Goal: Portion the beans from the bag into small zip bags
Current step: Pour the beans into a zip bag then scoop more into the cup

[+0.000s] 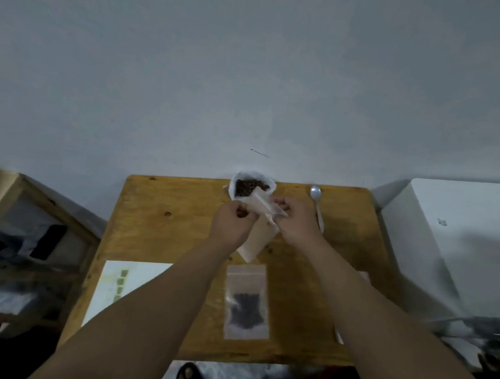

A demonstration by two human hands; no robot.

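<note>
An open white bag of dark beans (250,186) stands at the far edge of the wooden table (158,223). Just in front of it my left hand (232,224) and my right hand (294,221) both pinch the top of an empty small zip bag (264,206), held tilted above the table. Under it a stack of empty zip bags (255,242) lies flat. Nearer to me lies a filled zip bag (247,303) with dark beans inside.
A metal spoon (316,196) lies at the table's far right, just beyond my right hand. A white sheet with green squares (121,284) lies on the near left. A wooden shelf unit (21,242) stands left; a white cabinet (468,243) stands right.
</note>
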